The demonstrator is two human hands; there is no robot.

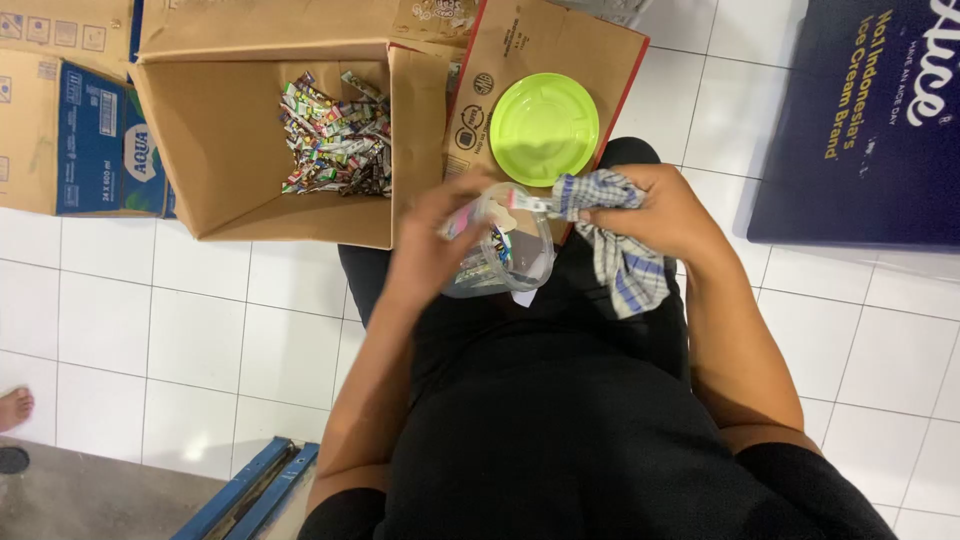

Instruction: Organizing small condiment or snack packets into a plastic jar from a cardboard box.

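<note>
left hand (425, 250) on clear jar (500, 258), right hand (665, 215) gripping checked cloth (620, 255)

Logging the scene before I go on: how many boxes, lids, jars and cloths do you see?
Cardboard boxes: 2 (open box, printed box)
Green lid: 1
Clear jar: 1
Checked cloth: 1
Total: 5

Both bare forearms extend forward from the torso, elbows bent, converging over the lap. Left hand (430, 245): fingers curled in a grip, back of hand toward camera, slightly blurred. Right hand (660, 215): closed, fingers pointing inward toward the left hand, wrist flexed. Hands near each other, not touching.
</note>
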